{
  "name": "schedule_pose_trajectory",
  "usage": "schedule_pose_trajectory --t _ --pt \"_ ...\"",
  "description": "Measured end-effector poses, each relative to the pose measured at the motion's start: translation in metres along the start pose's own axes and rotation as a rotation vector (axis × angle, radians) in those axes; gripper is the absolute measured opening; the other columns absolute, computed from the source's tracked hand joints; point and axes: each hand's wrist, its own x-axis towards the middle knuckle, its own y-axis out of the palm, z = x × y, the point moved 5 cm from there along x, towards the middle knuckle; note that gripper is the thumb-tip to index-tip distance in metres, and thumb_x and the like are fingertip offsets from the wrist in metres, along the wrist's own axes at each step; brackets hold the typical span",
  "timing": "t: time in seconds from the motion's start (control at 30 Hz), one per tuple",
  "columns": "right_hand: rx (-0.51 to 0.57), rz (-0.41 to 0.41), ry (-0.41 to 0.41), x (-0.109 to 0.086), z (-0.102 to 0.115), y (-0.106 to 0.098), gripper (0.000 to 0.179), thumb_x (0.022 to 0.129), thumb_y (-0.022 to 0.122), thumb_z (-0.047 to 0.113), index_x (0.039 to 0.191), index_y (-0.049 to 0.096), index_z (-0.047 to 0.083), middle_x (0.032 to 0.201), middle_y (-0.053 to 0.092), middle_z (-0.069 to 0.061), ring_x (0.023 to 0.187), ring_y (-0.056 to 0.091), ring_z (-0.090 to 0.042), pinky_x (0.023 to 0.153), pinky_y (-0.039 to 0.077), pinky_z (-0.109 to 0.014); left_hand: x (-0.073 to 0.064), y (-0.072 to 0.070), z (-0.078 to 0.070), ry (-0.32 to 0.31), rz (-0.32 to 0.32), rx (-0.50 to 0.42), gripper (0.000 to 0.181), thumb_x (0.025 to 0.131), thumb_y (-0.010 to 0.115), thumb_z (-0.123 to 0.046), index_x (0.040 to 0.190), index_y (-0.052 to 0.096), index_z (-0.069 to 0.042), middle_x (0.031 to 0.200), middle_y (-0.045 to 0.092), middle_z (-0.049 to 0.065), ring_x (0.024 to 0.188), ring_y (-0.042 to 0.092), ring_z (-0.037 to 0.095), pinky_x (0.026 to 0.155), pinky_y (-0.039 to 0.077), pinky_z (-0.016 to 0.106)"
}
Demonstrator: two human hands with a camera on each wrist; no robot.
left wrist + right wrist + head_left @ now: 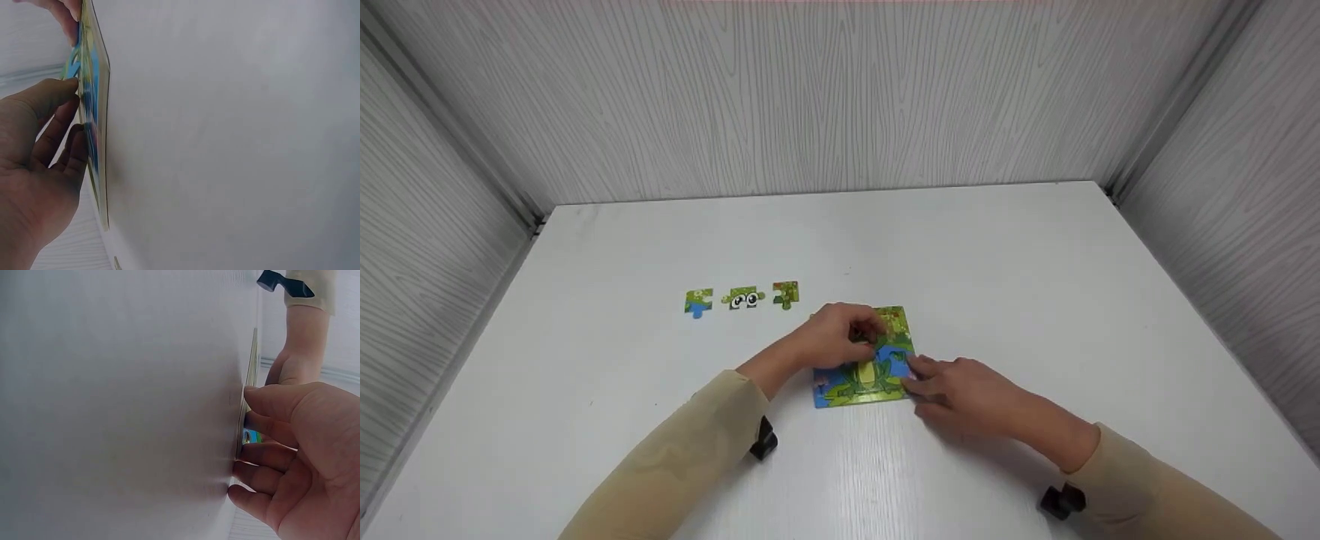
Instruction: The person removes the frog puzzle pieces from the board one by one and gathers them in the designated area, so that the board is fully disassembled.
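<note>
My left hand [834, 337] is over the frog puzzle [861, 397], fingers curled, thumb and index tips close together at its face; can't tell if they pinch anything. My right hand [971, 390] isn't gripping: fingers loosely extended against the puzzle's right edge. A blue-green piece [72, 66] stands tilted off the face between my two hands in the left wrist view, so I judge it unseated.

Best handling, I'd say: brace that right edge, don't shove it; line up the piece's tab and picture, lay it level, then press flat with a fingertip. Forcing it while tilted could bend the tab or pop neighbours.

Puzzle lies flat on the white table [997, 255]. Beyond my left hand, well apart: blue-bottomed piece [698, 301], eyes piece [745, 298], green-and-red piece [786, 292], in a row, not touching.
</note>
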Motion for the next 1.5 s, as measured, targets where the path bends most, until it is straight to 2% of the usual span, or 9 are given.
schedule_pose_trajectory --t 0.17,0.4,0.53,0.63,0.77,0.87,1.0,1.5 --pt "0.000 -0.004 -0.009 0.0007 0.0013 -0.0006 0.042 0.104 0.070 0.021 0.140 0.067 0.000 0.151 0.054 -0.027 0.117 0.070 -0.038 0.093 0.056 -0.055 0.0002 0.0002 -0.0003 -0.006 -0.007 0.010 0.030 0.096 0.073 -0.008 0.125 0.074 -0.013 0.101 0.071 -0.003 0.091 0.062 0.014 0.087 0.053 0.032" --pt "0.017 0.007 0.024 0.0004 0.0005 -0.0010 0.043 0.104 0.070 0.021 0.142 0.066 0.002 0.153 0.053 -0.025 0.125 0.066 -0.038 0.095 0.055 -0.055 0.0021 0.0011 0.0005 -0.014 0.004 0.010 0.035 0.095 0.072 -0.006 0.129 0.072 -0.012 0.102 0.069 -0.003 0.093 0.061 0.014 0.087 0.052 0.033" --pt "0.015 0.016 0.032 0.0005 -0.0003 -0.0001 0.043 0.105 0.069 0.021 0.143 0.066 0.002 0.154 0.053 -0.024 0.126 0.066 -0.038 0.095 0.055 -0.056 0.0015 0.0021 0.0000 -0.031 0.023 -0.008 0.041 0.091 0.076 -0.005 0.132 0.071 -0.011 0.103 0.068 -0.001 0.095 0.060 0.016 0.089 0.052 0.034" --pt "0.009 0.014 0.025 0.0001 -0.0003 0.0004 0.042 0.105 0.069 0.021 0.143 0.066 0.002 0.154 0.053 -0.025 0.125 0.066 -0.038 0.095 0.055 -0.056 0.0014 0.0031 0.0000 -0.048 0.024 -0.012 0.043 0.090 0.083 -0.012 0.131 0.071 -0.013 0.102 0.067 -0.001 0.094 0.059 0.016 0.088 0.051 0.034" --pt "0.007 -0.003 0.014 -0.0010 0.0005 0.0002 0.041 0.104 0.070 0.021 0.141 0.067 0.002 0.153 0.053 -0.025 0.121 0.068 -0.038 0.094 0.056 -0.055 0.0025 0.0051 -0.0018 -0.027 0.005 -0.012 0.044 0.088 0.088 -0.019 0.128 0.071 -0.011 0.101 0.066 0.000 0.092 0.058 0.015 0.085 0.050 0.033" --pt "0.012 -0.011 0.013 -0.0012 0.0010 -0.0002 0.041 0.104 0.071 0.021 0.140 0.068 0.002 0.152 0.053 -0.025 0.118 0.070 -0.037 0.093 0.056 -0.054 0.0030 0.0060 -0.0037 -0.007 -0.016 -0.003 0.042 0.089 0.087 -0.018 0.126 0.071 -0.009 0.101 0.066 0.001 0.090 0.057 0.015 0.084 0.049 0.033" --pt "0.015 -0.006 0.023 -0.0010 0.0009 0.0000 0.041 0.104 0.070 0.021 0.141 0.068 0.003 0.153 0.053 -0.024 0.119 0.070 -0.036 0.093 0.056 -0.054 0.0038 0.0066 -0.0037 -0.014 -0.031 0.016 0.041 0.090 0.086 -0.018 0.128 0.071 -0.009 0.102 0.066 0.001 0.092 0.056 0.015 0.085 0.049 0.033" --pt "0.010 0.001 0.024 -0.0009 0.0001 -0.0004 0.042 0.104 0.070 0.021 0.142 0.066 0.003 0.154 0.052 -0.024 0.122 0.068 -0.037 0.092 0.056 -0.053 0.0054 0.0072 -0.0018 -0.044 -0.015 0.017 0.042 0.090 0.086 -0.018 0.129 0.071 -0.011 0.105 0.066 0.001 0.095 0.058 0.016 0.088 0.050 0.034"
